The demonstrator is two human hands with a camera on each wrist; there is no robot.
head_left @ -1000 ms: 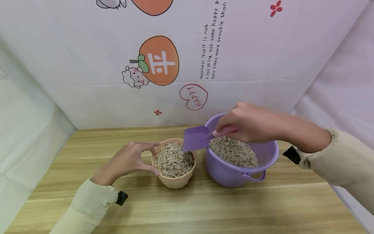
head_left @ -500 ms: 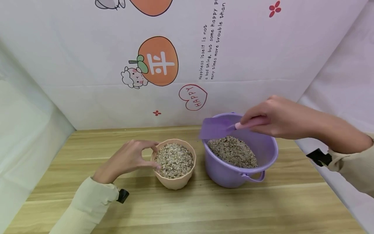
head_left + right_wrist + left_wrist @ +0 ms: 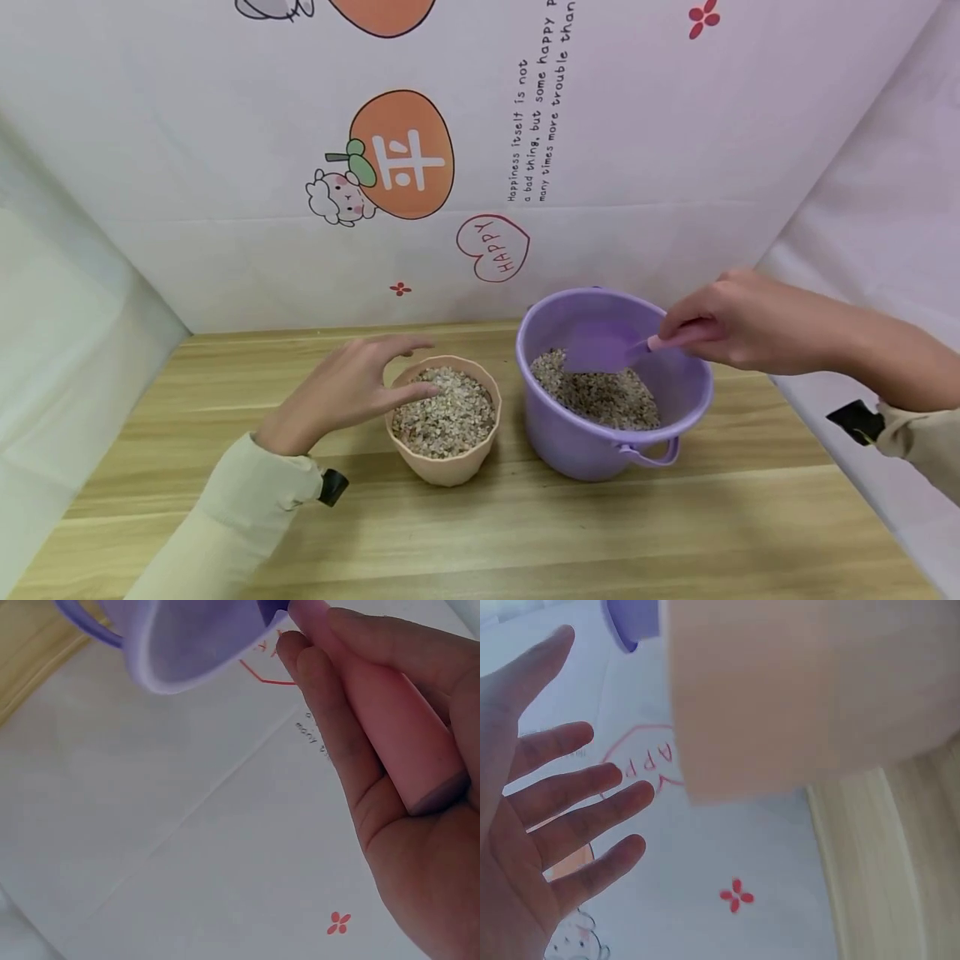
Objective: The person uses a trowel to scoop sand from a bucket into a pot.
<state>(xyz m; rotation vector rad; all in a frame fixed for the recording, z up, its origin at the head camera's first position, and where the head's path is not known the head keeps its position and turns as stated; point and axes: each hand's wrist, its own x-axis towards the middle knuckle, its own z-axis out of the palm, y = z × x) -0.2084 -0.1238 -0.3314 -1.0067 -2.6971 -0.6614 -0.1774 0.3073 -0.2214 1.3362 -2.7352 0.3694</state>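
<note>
Over bucket [image 3: 570, 450] rim, right grip [image 3: 742, 323] pinching scoop [image 3: 600, 346]; left grip [image 3: 352, 385] spread, gap to pot [image 3: 447, 468] edge.

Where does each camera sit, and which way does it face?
Head: on the head, facing forward and down at round peach pot, round purple bucket; left hand, right hand show.
Left wrist: on that wrist, facing pot, printed white backdrop; left hand shows.
Right wrist: on that wrist, facing bucket, tapered pink handle; right hand grips it.
Head and right wrist share bucket, handle.
</note>
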